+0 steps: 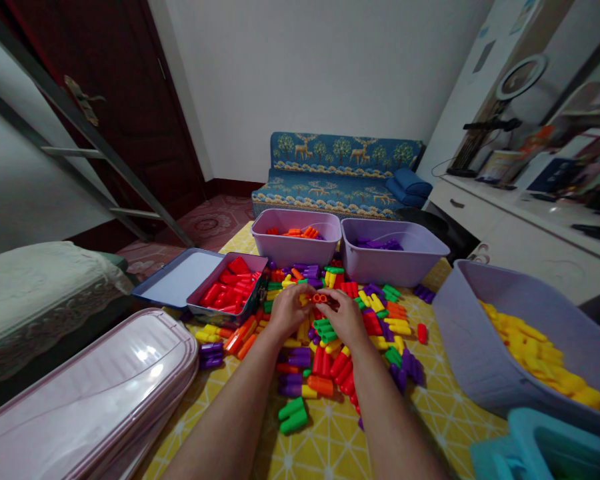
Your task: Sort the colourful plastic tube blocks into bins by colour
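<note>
The orange piece (320,299) is partly covered by the left hand (291,310) and right hand (345,317), so its full shape cannot be told. Toward the near right corner of the table (325,445), the turquoise bin (523,437) is cut off by the edge of view, its inside lost in shadow; at the near left, the pink lids (105,380) are cropped. Clutter (535,143) on the white desk (505,230) is blurred.

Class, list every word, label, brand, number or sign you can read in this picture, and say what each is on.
Readable text: none.
Sticker, upper right: too blurred to read.
White tub on the dresser: any print is too blurred to read.
Dark blue item beside it: any markings are too blurred to read.
Orange piece at the left hand and right hand: no lettering visible.
</note>
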A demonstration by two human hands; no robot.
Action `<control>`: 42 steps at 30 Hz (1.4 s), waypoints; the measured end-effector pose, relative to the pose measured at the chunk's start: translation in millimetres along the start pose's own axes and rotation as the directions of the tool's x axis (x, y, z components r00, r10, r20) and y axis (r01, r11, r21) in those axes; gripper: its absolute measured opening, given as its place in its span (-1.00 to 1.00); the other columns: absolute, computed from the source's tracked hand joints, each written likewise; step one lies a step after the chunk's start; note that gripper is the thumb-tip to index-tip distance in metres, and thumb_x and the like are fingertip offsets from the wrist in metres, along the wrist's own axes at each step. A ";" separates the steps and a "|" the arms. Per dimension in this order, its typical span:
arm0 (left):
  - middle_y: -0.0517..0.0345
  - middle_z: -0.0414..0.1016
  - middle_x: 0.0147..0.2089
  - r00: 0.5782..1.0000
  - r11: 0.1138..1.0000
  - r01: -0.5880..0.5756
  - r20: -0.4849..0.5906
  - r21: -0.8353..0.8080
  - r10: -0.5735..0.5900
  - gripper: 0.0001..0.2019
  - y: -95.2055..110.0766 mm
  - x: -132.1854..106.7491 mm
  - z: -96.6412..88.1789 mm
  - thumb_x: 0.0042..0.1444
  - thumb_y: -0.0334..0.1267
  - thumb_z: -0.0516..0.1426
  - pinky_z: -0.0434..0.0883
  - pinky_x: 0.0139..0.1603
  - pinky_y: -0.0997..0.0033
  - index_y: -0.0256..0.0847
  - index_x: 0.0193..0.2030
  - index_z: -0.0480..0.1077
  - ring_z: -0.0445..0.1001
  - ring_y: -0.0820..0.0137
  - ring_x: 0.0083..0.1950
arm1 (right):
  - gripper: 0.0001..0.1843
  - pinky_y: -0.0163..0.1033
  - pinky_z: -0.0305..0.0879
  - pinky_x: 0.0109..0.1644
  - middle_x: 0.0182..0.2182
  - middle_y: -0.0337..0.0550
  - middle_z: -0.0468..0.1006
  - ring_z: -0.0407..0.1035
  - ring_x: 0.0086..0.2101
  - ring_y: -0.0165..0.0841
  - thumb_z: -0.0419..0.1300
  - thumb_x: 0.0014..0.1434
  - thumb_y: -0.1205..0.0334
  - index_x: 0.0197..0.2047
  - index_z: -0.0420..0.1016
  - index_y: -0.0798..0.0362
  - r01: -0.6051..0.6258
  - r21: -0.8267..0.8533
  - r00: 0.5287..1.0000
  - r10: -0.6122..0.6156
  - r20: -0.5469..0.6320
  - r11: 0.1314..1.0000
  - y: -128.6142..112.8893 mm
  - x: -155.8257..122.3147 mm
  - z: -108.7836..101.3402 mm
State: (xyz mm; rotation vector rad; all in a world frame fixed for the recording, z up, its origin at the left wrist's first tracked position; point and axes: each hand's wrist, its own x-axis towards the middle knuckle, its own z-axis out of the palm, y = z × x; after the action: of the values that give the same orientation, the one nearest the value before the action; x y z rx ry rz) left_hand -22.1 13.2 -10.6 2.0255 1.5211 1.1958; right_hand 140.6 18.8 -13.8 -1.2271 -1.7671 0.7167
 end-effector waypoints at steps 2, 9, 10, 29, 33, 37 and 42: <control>0.14 0.59 -0.21 0.999 0.999 -0.039 0.008 0.007 0.039 -0.82 0.8 0.1 -0.6 0.00 -0.38 0.25 0.38 -0.06 0.31 -0.13 -0.21 0.53 0.50 0.29 -0.13 | -0.73 -0.20 0.38 -0.14 -0.22 -0.12 0.59 0.47 -0.26 -0.30 0.22 0.06 0.20 -0.13 0.56 0.01 0.020 -0.022 1.000 -0.020 -0.010 1.000 -1.0 0.4 -0.3; 0.12 0.54 0.00 0.978 0.982 -0.184 -0.087 0.052 0.188 -0.82 2.2 1.9 -2.8 0.02 -0.29 0.27 0.29 0.11 0.18 -0.06 -0.19 0.56 0.39 0.25 0.04 | -0.69 -0.19 0.41 -0.20 -0.29 -0.08 0.61 0.48 -0.31 -0.27 0.26 0.04 0.15 -0.13 0.55 0.06 -0.028 0.145 0.997 0.038 -0.068 0.989 -3.7 0.0 1.0; 0.12 0.53 0.03 0.976 0.981 -0.184 -0.104 0.058 0.190 -0.83 1.5 2.0 -2.6 0.02 -0.25 0.28 0.29 0.12 0.16 -0.06 -0.20 0.57 0.37 0.24 0.05 | -0.65 -0.20 0.41 -0.21 -0.31 -0.08 0.60 0.48 -0.32 -0.28 0.27 0.02 0.14 -0.11 0.54 0.07 -0.043 0.181 0.996 0.057 -0.073 0.983 -4.7 -0.2 1.2; 0.07 0.63 -0.23 0.999 0.996 0.014 -0.035 -0.092 -0.017 -0.76 -0.9 1.9 1.3 0.16 -0.15 0.13 0.42 -0.12 0.36 -0.19 -0.19 0.57 0.54 0.29 -0.19 | -0.66 -0.25 0.41 -0.28 -0.34 -0.11 0.60 0.48 -0.34 -0.31 0.24 0.05 0.09 -0.13 0.54 0.07 -0.036 0.197 0.995 0.053 -0.080 0.980 -16.9 -2.4 -2.0; 0.10 0.62 -0.34 0.999 0.991 0.035 0.041 -0.127 -0.029 -0.72 1.3 1.2 0.2 0.20 -0.14 0.08 0.39 -0.30 0.45 -0.22 -0.20 0.58 0.52 0.35 -0.33 | -0.67 -0.25 0.42 -0.26 -0.34 -0.10 0.60 0.49 -0.34 -0.31 0.22 0.05 0.11 -0.14 0.52 0.09 -0.045 0.234 0.995 0.065 -0.078 0.971 -16.5 -2.3 -2.1; 0.17 0.53 -0.52 0.998 0.992 0.034 0.061 -0.120 -0.027 -0.68 4.0 0.9 -0.9 0.25 -0.16 0.01 0.33 -0.40 0.49 -0.24 -0.25 0.57 0.44 0.43 -0.48 | -0.69 -0.24 0.43 -0.23 -0.32 -0.08 0.60 0.49 -0.32 -0.30 0.20 0.05 0.16 -0.13 0.50 0.10 -0.044 0.244 0.997 0.059 -0.057 0.969 -16.4 -2.7 -0.8; 0.08 0.59 -0.27 0.990 0.998 -0.012 -0.143 -0.058 0.004 -0.81 -0.5 2.3 0.5 0.18 -0.28 0.09 0.40 -0.14 0.40 -0.20 -0.22 0.55 0.51 0.35 -0.21 | -0.72 -0.19 0.42 -0.21 -0.33 -0.07 0.61 0.48 -0.36 -0.30 0.18 0.05 0.21 -0.15 0.51 0.10 -0.012 0.105 0.992 0.026 -0.126 0.994 -21.3 -0.1 -9.6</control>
State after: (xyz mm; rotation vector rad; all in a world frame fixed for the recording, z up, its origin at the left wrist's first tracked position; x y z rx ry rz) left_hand -21.8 15.5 -10.3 1.9471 1.5247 1.3989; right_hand 139.5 11.0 8.2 -1.1943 -1.5961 0.7165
